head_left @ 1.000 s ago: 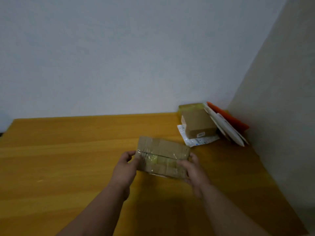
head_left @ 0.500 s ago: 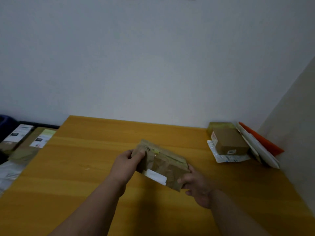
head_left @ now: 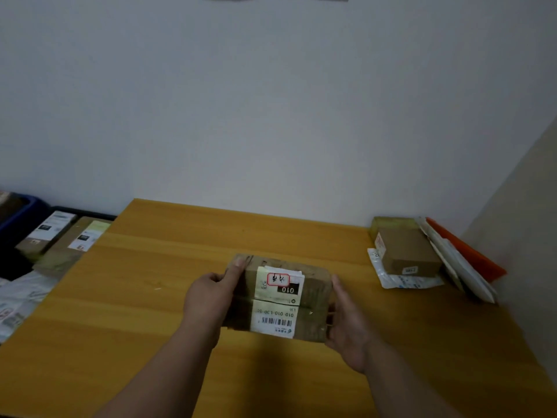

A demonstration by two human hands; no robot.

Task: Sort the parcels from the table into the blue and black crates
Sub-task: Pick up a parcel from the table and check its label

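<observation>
Brown taped cardboard parcel [head_left: 313,300] with white barcode label, gripped between left hand [head_left: 211,297] and right hand [head_left: 346,324] above yellow wooden table [head_left: 135,312]. At two o'clock, small brown box [head_left: 407,251] atop white mailers [head_left: 391,280]. At ten o'clock, labelled parcels [head_left: 81,239] in crates.

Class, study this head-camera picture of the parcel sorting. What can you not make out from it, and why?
- Blue crate: cut off by the left edge.
- Label on the held parcel: upside down, small print too fine.
- Left hand fingers: hidden behind the parcel.
- Envelopes by the wall: overlapping, count unclear.
- Small box sticker: too small.
</observation>
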